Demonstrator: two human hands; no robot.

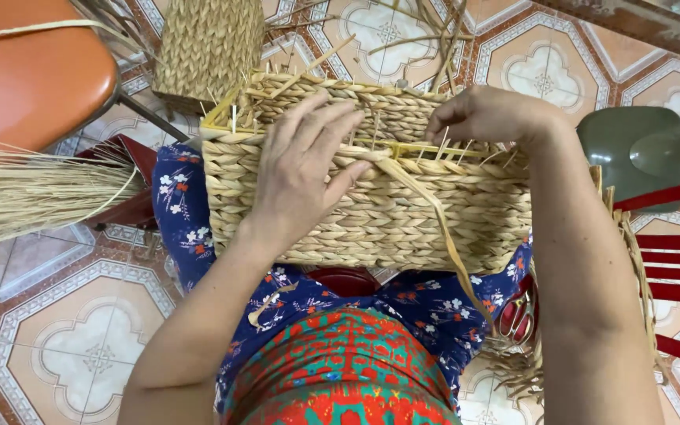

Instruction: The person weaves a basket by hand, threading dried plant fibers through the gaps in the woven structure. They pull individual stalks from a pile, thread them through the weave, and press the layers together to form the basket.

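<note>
Your left hand (304,169) lies fingers-spread flat on the woven basket (371,197) mid-frame on your lap, right hand (485,114) pinches a flat straw strand (434,212) at its rim, second woven basket (208,47) top left.

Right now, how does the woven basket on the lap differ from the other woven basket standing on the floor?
The basket on the lap lies on its side with both hands on it; the basket on the floor stands alone, untouched. The lap basket shows a yellow frame and loose strand ends at its rim; the floor basket's rim is cut off by the picture's edge. Both share the same tan braided weave.
</note>
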